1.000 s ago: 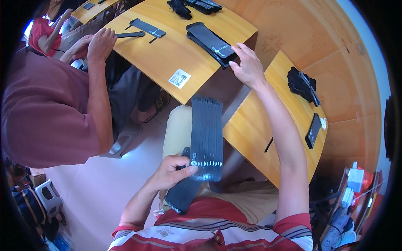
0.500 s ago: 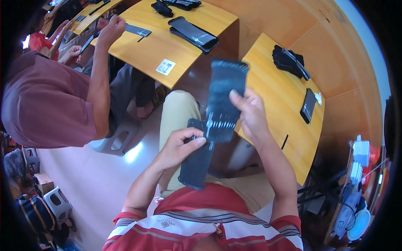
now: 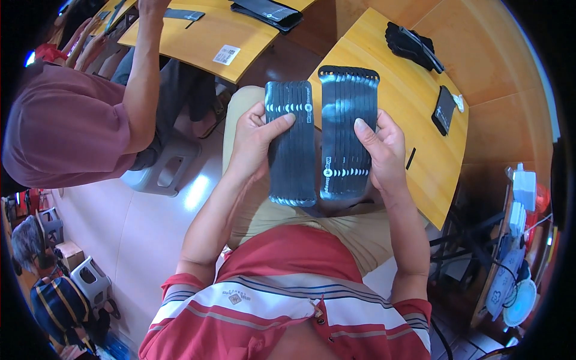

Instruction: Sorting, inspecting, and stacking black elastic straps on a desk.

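In my left hand (image 3: 252,143) is a fanned stack of flat black straps (image 3: 291,159) with white print near its far end. The thumb presses on the face of that stack, and the fingers are behind it. My right hand (image 3: 387,155) grips a second black strap stack (image 3: 348,132) by its right side, thumb on top. White marks run across its near part, and small holes line its far end. Both stacks are held upright side by side above my lap, with a narrow gap between them.
A yellow table (image 3: 384,66) at the right bears black gloves (image 3: 414,47), a small black pack (image 3: 444,111) and a thin black strip (image 3: 410,158). On another table (image 3: 180,43) lie more black straps (image 3: 267,13) and a white label (image 3: 226,54). A person (image 3: 72,120) sits at left on a grey stool (image 3: 165,165).
The two stacks, overlapping and tilted before, now stand apart side by side. My left hand has risen with its stack; the right stack has turned more squarely toward me. The view has shifted slightly.
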`<state>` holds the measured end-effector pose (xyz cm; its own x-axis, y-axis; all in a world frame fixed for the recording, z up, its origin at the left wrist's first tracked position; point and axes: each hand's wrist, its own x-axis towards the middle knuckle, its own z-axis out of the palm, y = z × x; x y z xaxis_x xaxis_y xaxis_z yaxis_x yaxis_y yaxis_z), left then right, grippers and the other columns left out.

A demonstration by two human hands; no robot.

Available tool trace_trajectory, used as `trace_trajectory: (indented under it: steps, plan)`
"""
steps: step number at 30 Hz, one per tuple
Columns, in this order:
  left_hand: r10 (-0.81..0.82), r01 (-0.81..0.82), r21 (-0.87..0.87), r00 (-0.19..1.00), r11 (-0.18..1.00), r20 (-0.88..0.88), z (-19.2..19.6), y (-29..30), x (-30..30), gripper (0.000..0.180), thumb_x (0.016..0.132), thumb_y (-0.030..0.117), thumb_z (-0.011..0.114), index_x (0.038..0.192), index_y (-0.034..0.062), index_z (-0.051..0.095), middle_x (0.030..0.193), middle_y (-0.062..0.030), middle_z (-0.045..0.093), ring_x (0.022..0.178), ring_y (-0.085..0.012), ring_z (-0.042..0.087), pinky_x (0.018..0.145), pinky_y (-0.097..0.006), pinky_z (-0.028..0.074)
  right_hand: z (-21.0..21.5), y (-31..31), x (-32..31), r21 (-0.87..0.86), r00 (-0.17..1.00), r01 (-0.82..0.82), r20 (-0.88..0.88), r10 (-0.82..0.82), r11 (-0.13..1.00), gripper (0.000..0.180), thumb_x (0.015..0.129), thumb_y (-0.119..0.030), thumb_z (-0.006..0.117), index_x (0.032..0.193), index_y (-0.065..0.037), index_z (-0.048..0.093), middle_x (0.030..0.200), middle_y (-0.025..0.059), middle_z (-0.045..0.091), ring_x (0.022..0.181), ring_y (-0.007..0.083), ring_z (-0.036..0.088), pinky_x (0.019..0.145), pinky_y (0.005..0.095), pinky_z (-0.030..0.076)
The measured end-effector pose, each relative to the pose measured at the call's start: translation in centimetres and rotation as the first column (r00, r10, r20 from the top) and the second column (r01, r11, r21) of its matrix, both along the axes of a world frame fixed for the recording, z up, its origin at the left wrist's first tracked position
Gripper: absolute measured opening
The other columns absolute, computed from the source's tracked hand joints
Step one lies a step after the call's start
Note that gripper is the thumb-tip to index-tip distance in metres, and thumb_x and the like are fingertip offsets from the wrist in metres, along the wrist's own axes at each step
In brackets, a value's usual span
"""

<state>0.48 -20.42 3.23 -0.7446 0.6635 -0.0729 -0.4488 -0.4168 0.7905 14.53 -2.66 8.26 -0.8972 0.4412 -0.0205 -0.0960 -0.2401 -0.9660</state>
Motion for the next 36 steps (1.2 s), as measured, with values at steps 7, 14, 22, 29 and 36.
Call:
trace_trajectory:
  steps: [7,14,22,29,36]
  plan:
    - [-0.182,0.176,0.053,0.969,0.983,0.167,0.0,0.8,1.3,0.025,0.098,0.003,0.063,0.122,0.0003,0.061,0.108,-0.0101,0.074,0.093,-0.017,0.073,0.084,-0.032,0.061,0.4,0.4,0.2,0.052,0.989,0.102,-0.112,-0.096,0.993,0.027,0.1,-0.01,0.065,0.123,0.003,0.059,0.117,0.0106,0.069,0.103,0.0142,0.066,0.093,0.0293,0.053]
    - [-0.367,0.35,0.137,0.92,0.927,0.139,-0.4,1.7,3.5,0.039,0.099,0.001,0.061,0.137,0.002,0.053,0.119,-0.0094,0.07,0.102,-0.0165,0.071,0.089,-0.032,0.059,1.2,3.0,-2.3,0.036,0.965,0.134,-0.231,-0.122,0.99,0.028,0.098,-0.01,0.069,0.12,0.003,0.06,0.116,0.0114,0.07,0.103,0.0151,0.067,0.094,0.0305,0.053]
    - [-0.441,0.428,0.119,0.89,0.896,0.115,0.3,2.0,4.5,0.037,0.098,0.002,0.063,0.134,0.0016,0.054,0.115,-0.0089,0.071,0.101,-0.0154,0.07,0.089,-0.032,0.058,-0.5,5.0,-3.6,0.056,0.953,0.194,-0.249,-0.174,0.979,0.023,0.098,-0.011,0.069,0.114,0.003,0.062,0.108,0.0113,0.073,0.093,0.0144,0.07,0.085,0.029,0.057]
    - [-0.381,0.38,0.023,0.922,0.925,0.066,0.1,2.5,4.6,0.032,0.098,0.0,0.062,0.129,0.0002,0.057,0.112,-0.0087,0.072,0.096,-0.0136,0.07,0.086,-0.029,0.058,-1.6,5.1,-3.0,-0.026,0.913,0.38,-0.15,-0.38,0.924,0.017,0.097,-0.005,0.067,0.112,0.002,0.061,0.104,0.01,0.071,0.091,0.0144,0.069,0.083,0.0292,0.058]
    - [-0.344,0.342,0.044,0.938,0.939,0.037,1.7,3.1,4.8,0.03,0.097,0.0,0.063,0.127,-0.0013,0.059,0.109,-0.0078,0.072,0.092,-0.0118,0.07,0.084,-0.027,0.057,-0.1,2.8,-1.8,-0.052,0.548,0.691,-0.612,-0.57,0.721,0.02,0.098,-0.005,0.066,0.113,0.003,0.057,0.109,0.0094,0.068,0.097,0.0128,0.063,0.088,0.0284,0.053]
